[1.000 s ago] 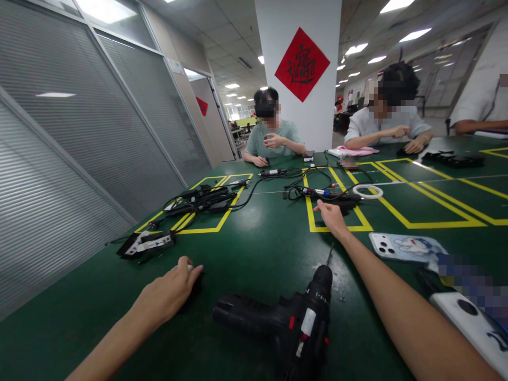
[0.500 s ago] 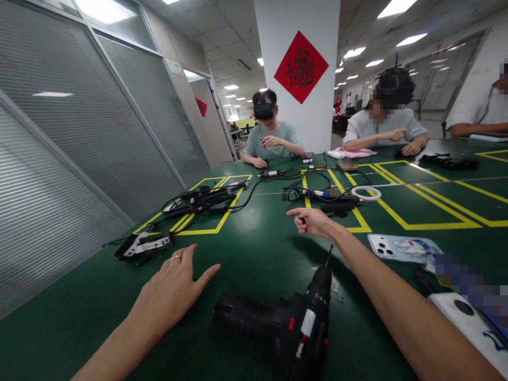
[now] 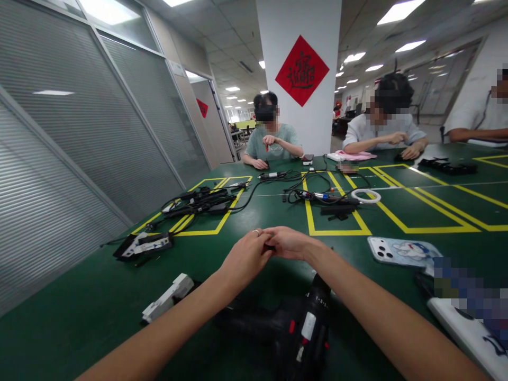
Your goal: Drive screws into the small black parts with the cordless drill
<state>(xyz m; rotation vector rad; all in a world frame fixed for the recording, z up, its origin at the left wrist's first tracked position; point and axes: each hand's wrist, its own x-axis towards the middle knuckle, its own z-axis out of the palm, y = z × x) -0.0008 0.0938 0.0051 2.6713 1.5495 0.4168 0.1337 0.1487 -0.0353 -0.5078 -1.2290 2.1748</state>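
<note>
My left hand (image 3: 246,256) and my right hand (image 3: 289,242) meet fingertip to fingertip above the green table (image 3: 257,217). Their fingers are pinched together around something small and dark that I cannot make out. A ring shows on a left finger. Below my forearms lies a black cordless drill (image 3: 293,328) on its side, bit pointing away from me. A small white and black part (image 3: 169,296) lies on the table to the left of my left forearm.
A phone in a cartoon case (image 3: 402,250) lies at right. Black cables and parts (image 3: 198,203) sit in a yellow-taped square at left; more cables (image 3: 317,196) and a tape roll (image 3: 365,196) lie ahead. Three people sit at the far side.
Both hands have lifted off the table and come together in the middle. The left hand left the white part uncovered; the right hand drew back from the far cables.
</note>
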